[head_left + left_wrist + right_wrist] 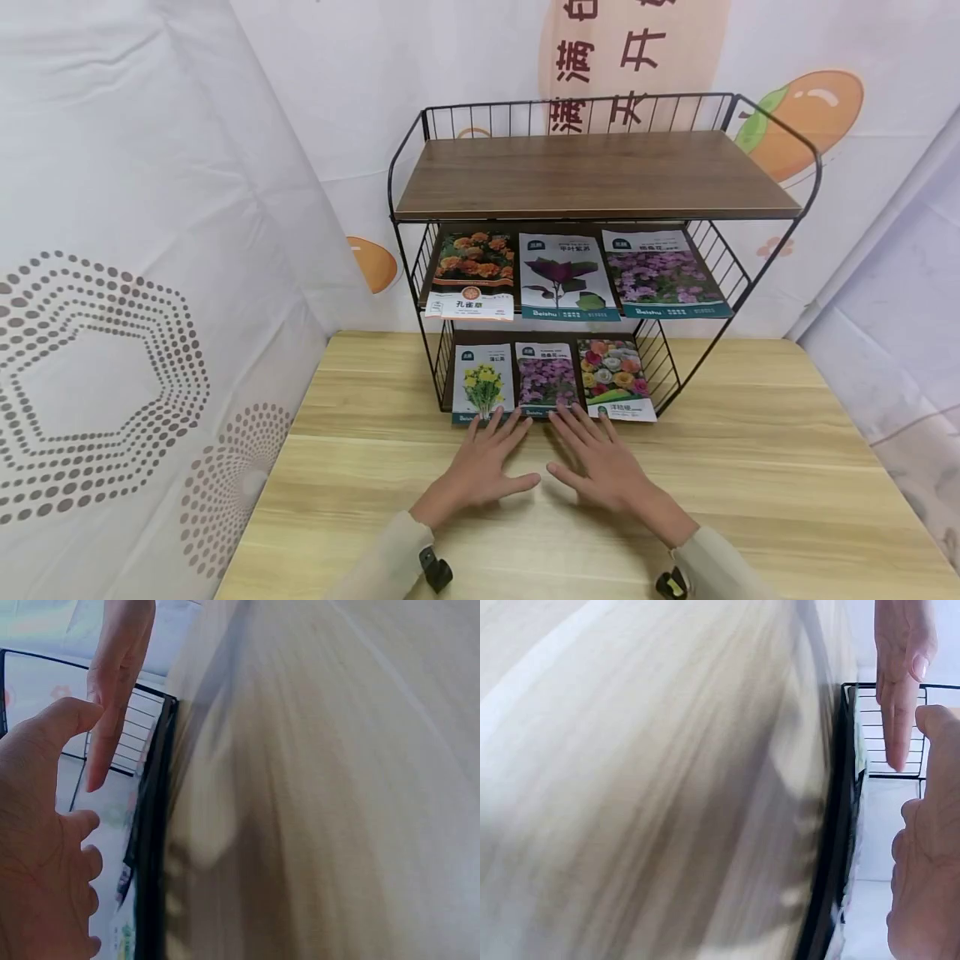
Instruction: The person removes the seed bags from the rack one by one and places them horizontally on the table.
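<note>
My left hand [480, 471] is held with fingers straight and spread before the lower shelf, its fingertips overlapping the bottom of a seed packet with yellow flowers [482, 377]. Mirroring it, my right hand [603, 471] has its fingers extended near the lower edges of a purple-flower seed packet [546, 373] and a packet with multicoloured blooms [617, 367]. Neither hand holds anything. The thumbs point toward each other with a gap between. Both wrist views show the hands raised above the tabletop, by the dark front edge of the shelf [840, 817].
A black wire rack [600, 217] with brown boards stands on the wooden table [750, 467]. Its middle shelf carries packets with orange marigolds [472, 262], a purple-leaved plant [564, 279] and purple flowers [663, 275]. Patterned white curtains [150, 208] hang behind and beside the table.
</note>
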Demonstrator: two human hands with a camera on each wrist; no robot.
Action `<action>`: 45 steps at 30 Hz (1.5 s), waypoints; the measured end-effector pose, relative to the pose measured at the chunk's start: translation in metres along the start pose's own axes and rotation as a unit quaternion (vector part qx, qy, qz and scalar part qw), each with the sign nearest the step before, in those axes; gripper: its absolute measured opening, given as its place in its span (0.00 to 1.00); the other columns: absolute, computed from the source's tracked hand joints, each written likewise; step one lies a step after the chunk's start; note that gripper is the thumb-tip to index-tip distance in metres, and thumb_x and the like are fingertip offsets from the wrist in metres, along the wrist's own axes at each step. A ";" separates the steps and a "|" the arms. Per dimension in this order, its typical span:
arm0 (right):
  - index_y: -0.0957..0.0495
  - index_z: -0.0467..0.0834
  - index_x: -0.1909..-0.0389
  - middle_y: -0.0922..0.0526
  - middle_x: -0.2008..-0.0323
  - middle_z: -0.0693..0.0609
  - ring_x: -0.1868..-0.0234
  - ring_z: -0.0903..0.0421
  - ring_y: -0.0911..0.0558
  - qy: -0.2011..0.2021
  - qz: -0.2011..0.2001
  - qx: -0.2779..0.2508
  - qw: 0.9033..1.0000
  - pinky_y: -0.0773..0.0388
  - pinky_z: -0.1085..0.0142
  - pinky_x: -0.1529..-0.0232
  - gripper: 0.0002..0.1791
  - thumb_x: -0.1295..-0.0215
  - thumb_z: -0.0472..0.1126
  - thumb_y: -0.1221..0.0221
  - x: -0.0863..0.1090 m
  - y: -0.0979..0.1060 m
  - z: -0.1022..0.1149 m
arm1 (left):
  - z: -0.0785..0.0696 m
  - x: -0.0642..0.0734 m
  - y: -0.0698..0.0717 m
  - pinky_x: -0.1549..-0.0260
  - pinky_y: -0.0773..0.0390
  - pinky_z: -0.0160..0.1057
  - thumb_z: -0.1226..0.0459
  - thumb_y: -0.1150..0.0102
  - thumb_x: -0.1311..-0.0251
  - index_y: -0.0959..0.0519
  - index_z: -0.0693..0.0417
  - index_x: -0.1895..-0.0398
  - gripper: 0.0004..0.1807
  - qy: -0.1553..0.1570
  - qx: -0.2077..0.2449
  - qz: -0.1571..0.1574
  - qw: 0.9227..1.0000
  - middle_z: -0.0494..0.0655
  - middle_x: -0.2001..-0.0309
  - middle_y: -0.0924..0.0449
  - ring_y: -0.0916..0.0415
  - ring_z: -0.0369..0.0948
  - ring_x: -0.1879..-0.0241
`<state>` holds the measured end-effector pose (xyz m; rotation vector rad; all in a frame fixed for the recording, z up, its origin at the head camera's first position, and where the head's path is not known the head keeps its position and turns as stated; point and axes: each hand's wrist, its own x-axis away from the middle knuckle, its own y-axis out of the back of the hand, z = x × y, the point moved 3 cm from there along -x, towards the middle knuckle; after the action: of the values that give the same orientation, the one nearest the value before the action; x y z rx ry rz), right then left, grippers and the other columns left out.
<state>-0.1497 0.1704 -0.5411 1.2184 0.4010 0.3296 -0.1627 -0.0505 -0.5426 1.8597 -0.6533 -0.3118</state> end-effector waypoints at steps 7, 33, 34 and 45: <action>0.45 0.46 0.20 0.45 0.20 0.44 0.20 0.40 0.43 0.011 0.027 -0.037 0.999 0.48 0.36 0.20 0.41 0.25 0.64 0.50 -0.009 0.020 0.009 | 0.002 -0.001 0.019 0.21 0.59 0.70 0.31 0.57 0.31 0.51 0.40 0.17 0.46 0.007 0.090 0.015 0.996 0.46 0.16 0.57 0.63 0.54 0.17; 0.37 0.46 0.23 0.33 0.25 0.45 0.29 0.43 0.26 0.009 0.093 -0.359 0.929 0.26 0.42 0.29 0.30 0.18 0.55 0.54 -0.060 0.154 0.065 | 0.013 0.018 0.159 0.21 0.39 0.56 0.52 0.54 0.25 0.44 0.58 0.20 0.36 0.028 0.493 -0.060 0.868 0.56 0.23 0.38 0.41 0.53 0.22; 0.36 0.46 0.23 0.32 0.25 0.46 0.29 0.44 0.26 0.008 0.093 -0.356 0.930 0.26 0.42 0.29 0.30 0.19 0.56 0.54 -0.061 0.158 0.068 | 0.013 0.019 0.164 0.21 0.39 0.56 0.52 0.54 0.26 0.43 0.59 0.21 0.36 0.032 0.502 -0.063 0.862 0.57 0.23 0.38 0.41 0.53 0.23; 0.24 0.45 0.32 0.18 0.37 0.46 0.39 0.49 0.17 0.002 0.040 -0.318 0.947 0.16 0.47 0.38 0.27 0.20 0.57 0.51 -0.073 0.201 0.085 | 0.021 0.026 0.206 0.33 0.21 0.47 0.56 0.54 0.26 0.36 0.72 0.28 0.33 0.082 0.572 -0.107 0.809 0.67 0.31 0.30 0.29 0.57 0.30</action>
<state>-0.1802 0.1293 -0.3169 0.5998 0.2188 0.4874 -0.2117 -0.1353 -0.3585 3.0925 -0.5329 0.1818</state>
